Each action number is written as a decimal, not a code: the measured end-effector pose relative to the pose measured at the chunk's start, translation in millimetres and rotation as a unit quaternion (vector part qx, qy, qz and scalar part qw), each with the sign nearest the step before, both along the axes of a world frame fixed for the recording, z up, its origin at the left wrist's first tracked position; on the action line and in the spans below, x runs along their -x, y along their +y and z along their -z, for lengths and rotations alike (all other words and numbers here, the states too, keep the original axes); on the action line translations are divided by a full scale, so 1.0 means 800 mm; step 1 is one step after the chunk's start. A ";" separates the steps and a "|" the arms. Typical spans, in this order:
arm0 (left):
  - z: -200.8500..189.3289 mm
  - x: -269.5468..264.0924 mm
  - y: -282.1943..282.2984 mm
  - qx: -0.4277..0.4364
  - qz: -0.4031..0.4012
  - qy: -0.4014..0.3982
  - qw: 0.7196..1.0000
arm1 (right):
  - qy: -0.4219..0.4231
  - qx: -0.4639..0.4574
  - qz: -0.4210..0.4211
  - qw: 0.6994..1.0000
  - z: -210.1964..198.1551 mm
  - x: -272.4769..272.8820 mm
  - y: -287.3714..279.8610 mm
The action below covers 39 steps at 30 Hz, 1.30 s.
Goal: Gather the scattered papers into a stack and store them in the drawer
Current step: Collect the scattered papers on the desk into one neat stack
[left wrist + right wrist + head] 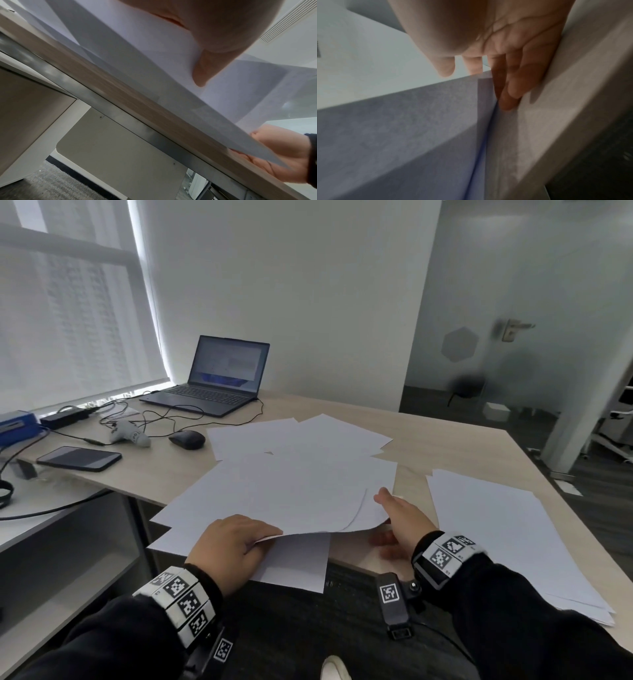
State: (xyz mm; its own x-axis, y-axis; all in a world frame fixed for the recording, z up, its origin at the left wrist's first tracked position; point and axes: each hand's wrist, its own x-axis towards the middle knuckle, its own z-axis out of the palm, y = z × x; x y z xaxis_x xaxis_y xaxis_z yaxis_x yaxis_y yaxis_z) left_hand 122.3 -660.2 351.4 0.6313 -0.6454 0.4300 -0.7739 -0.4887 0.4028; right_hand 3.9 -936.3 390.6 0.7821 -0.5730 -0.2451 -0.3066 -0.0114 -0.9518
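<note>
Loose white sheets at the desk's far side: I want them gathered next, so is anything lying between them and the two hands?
Nothing visible. Only more white paper sheets overlap across the light wooden desk; the black mouse sits off to their left.

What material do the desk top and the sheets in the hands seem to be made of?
Desk top: probably wood-look laminate, matte, judging by its pale straight grain and a banded edge over a grey metal rail seen from the left wrist. Sheets: thin white paper, matte; the lifted corner curls and light passes through it.
</note>
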 end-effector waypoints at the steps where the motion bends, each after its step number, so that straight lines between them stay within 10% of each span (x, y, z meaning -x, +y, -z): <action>1: 0.001 0.000 0.002 0.006 0.006 -0.003 1.000 | -0.006 -0.010 0.005 1.000 0.001 -0.001 -0.001; 31: 0.008 0.035 -0.046 -0.049 0.182 0.002 0.982 | -0.031 0.024 -0.018 0.999 0.027 0.025 -0.021; 39: -0.009 0.021 -0.030 -0.187 -0.027 0.027 0.982 | -0.037 0.054 0.003 0.998 0.029 0.029 -0.035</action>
